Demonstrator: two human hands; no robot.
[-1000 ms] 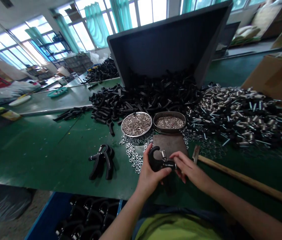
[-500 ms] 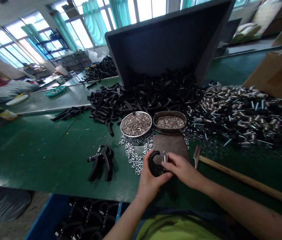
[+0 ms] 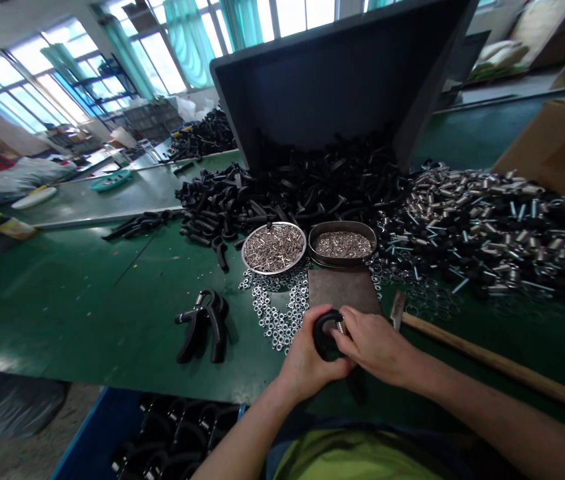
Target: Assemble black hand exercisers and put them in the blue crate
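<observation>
In the head view my left hand (image 3: 299, 367) is wrapped round a curved black plastic clamp jaw (image 3: 321, 327), just in front of the dark metal plate (image 3: 345, 287). My right hand (image 3: 379, 347) pinches a small coil spring (image 3: 341, 326) against the jaw's opening. Its fingers cover part of the spring, and the clamp's lower end is mostly hidden under my hands. To the left, an assembled black spring clamp (image 3: 216, 327) stands on the green table. A hammer (image 3: 492, 360) with a wooden handle lies right of my right hand.
Behind the plate stand a round dish (image 3: 243, 259) of rivets and an oval tin (image 3: 313, 255) of small metal parts. Metal rings (image 3: 275, 327) lie scattered nearby. Black parts spill from a tipped grey bin (image 3: 332, 80); springs (image 3: 462, 193) are heaped right. A blue crate (image 3: 85, 433) holds clamps below.
My right hand has brought the spring left and down into the jaw's opening. The jaw has turned and shifted slightly right in my left hand.
</observation>
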